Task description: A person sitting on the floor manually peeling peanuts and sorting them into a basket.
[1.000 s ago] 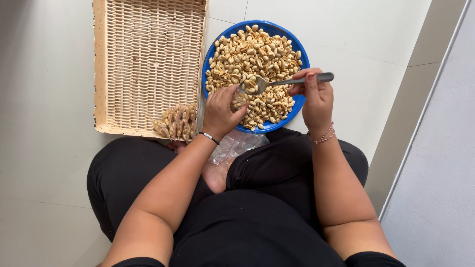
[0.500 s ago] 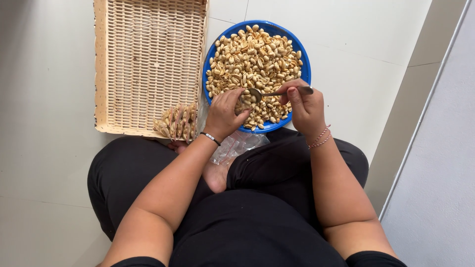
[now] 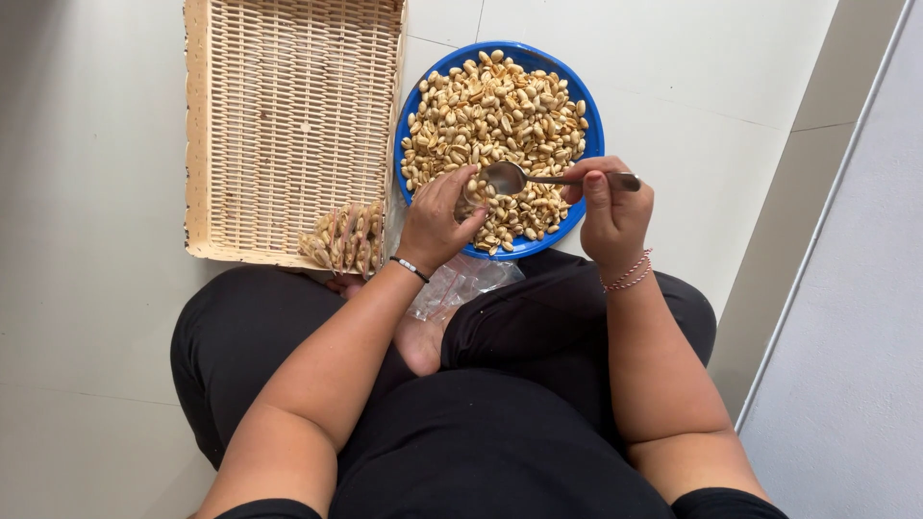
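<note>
A blue plate [image 3: 510,46] heaped with peeled peanuts [image 3: 495,115] lies on the pale floor in front of my crossed legs. My right hand [image 3: 612,219] grips a metal spoon [image 3: 553,179] by its handle, with the bowl held over the plate's near side. My left hand [image 3: 433,223] is curled right beside the spoon bowl. It pinches what looks like a small clear packet holding a few peanuts, mostly hidden by my fingers.
A rectangular wicker tray [image 3: 288,115] sits left of the plate, with several slim filled peanut packets [image 3: 344,238] in its near right corner. Loose clear plastic bags [image 3: 460,284] rest on my lap. A grey wall [image 3: 846,288] runs along the right.
My right hand dipped the spoon into the peanuts half a second ago, then lifted it back up to my left fingers. My left hand stayed in place.
</note>
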